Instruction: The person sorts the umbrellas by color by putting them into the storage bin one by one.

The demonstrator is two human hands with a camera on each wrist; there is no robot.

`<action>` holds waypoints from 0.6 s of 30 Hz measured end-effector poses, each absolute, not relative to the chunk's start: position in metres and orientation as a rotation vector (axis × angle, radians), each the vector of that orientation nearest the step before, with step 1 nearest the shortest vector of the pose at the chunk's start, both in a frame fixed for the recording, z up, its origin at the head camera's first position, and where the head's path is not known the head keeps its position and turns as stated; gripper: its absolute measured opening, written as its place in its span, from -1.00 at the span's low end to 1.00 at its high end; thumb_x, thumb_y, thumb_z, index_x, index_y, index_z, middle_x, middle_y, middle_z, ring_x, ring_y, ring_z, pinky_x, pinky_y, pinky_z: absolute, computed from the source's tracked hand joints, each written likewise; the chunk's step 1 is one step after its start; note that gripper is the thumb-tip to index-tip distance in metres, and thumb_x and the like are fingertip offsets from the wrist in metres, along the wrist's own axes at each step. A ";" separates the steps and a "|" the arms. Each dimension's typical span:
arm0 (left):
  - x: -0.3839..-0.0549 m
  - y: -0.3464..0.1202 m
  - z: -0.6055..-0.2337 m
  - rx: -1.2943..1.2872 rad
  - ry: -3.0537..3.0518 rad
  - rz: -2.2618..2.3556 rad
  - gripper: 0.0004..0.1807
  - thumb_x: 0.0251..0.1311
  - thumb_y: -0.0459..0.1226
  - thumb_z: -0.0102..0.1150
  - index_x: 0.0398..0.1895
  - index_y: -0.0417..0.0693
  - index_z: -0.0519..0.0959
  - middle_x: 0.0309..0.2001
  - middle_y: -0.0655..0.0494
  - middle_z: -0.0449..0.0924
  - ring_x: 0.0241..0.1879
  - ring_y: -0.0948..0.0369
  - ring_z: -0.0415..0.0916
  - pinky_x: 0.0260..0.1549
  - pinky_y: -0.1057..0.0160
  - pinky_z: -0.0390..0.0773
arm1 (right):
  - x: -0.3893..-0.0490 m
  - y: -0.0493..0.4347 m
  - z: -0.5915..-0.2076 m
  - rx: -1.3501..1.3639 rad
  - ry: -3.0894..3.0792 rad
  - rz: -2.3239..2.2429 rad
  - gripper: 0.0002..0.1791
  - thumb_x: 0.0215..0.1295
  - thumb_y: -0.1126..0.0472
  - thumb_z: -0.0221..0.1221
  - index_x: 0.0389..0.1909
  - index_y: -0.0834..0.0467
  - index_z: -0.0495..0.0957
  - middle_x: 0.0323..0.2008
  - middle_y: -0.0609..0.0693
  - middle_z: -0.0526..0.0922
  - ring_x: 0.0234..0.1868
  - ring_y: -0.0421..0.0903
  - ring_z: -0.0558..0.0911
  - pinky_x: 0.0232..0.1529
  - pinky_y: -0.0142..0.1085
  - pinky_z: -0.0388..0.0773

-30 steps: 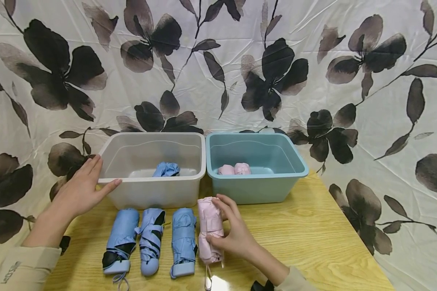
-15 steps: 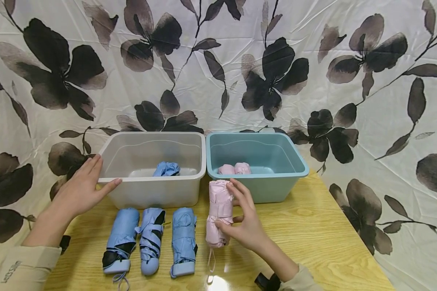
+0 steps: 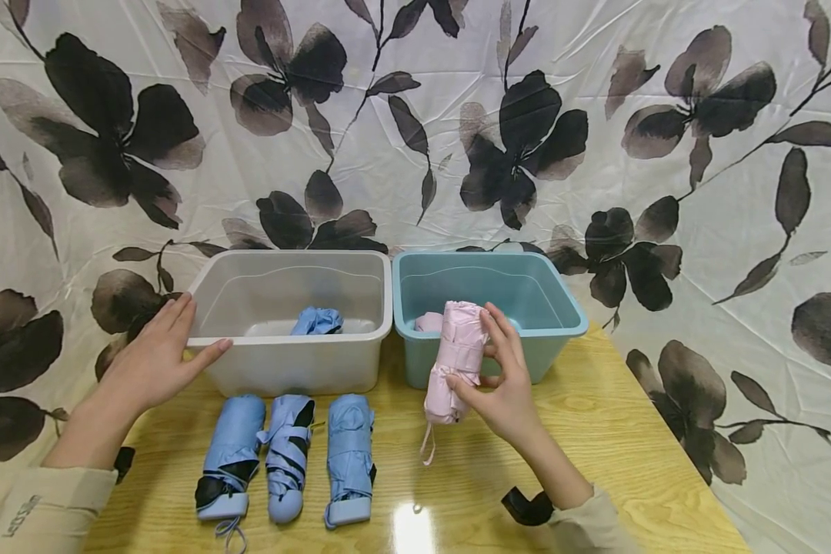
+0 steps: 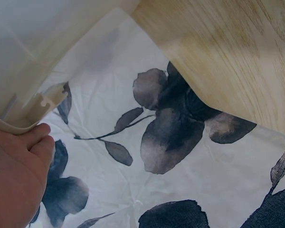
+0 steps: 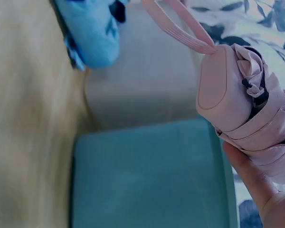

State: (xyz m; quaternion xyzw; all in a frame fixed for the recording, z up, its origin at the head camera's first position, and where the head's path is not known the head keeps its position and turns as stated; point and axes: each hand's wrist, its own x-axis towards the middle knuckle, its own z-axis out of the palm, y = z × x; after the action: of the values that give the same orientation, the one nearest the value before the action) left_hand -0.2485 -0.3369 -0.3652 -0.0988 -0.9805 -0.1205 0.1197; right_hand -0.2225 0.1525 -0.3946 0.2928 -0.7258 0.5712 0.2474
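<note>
A folded pink umbrella (image 3: pixel 455 354) with a wrist loop is held by my right hand (image 3: pixel 512 385), thumb on the near side and fingers along its right. It overlaps the teal bin's front wall (image 3: pixel 543 355) in the head view. In the right wrist view the handle end of the pink umbrella (image 5: pixel 218 80) shows above the bin's side. My left hand (image 3: pixel 152 358) rests with straight fingers on the left rim of the grey bin (image 3: pixel 291 365). One pink umbrella (image 3: pixel 427 322) shows inside the teal bin; the held umbrella hides another. A blue umbrella (image 3: pixel 317 321) lies in the grey bin.
Three folded blue umbrellas, a left one (image 3: pixel 238 442), a middle one (image 3: pixel 286 462) and a right one (image 3: pixel 349 458), lie side by side before the grey bin. The wooden table (image 3: pixel 616 454) ends diagonally at the right. Flowered cloth (image 3: pixel 415 154) hangs behind.
My right hand has lifted the pink umbrella from beside the blue ones and carried it up and right to the teal bin's front. The left hand stays where it was.
</note>
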 end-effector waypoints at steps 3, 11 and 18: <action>-0.249 -0.337 -0.365 -0.291 -2.862 -0.348 0.10 0.48 0.25 -0.02 0.58 -0.53 -0.09 0.61 -0.46 -0.15 0.60 -0.34 -0.21 0.42 -0.47 0.00 | -0.230 0.160 -0.386 0.765 -1.977 1.558 0.11 0.02 0.59 0.46 0.62 0.20 0.16 0.63 0.12 0.04 -0.05 0.07 0.52 -0.36 -0.31 0.75; -0.248 -0.338 -0.364 -0.288 -2.867 -0.339 0.11 0.47 0.26 -0.02 0.59 -0.52 -0.09 0.61 -0.46 -0.16 0.60 -0.34 -0.21 0.41 -0.47 0.01 | -0.258 0.185 -0.363 0.678 -1.990 1.536 0.11 0.09 0.57 0.44 0.64 0.11 0.15 0.63 0.01 0.03 -0.05 -0.05 0.54 -0.35 -0.46 0.69; -0.248 -0.339 -0.366 -0.292 -2.867 -0.334 0.11 0.47 0.26 -0.01 0.58 -0.53 -0.08 0.61 -0.47 -0.14 0.60 -0.34 -0.19 0.41 -0.47 0.03 | -0.288 0.207 -0.342 0.625 -2.028 1.518 0.05 0.18 0.54 0.38 0.65 0.13 0.11 0.62 0.11 0.00 -0.06 -0.11 0.55 -0.40 -0.52 0.64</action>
State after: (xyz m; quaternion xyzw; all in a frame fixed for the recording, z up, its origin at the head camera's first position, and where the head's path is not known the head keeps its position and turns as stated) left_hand -0.2483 -0.3388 -0.3658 -0.0999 -0.9811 -0.1144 0.1200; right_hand -0.2878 0.2067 -0.3424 0.2313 -0.7499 0.5612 0.2632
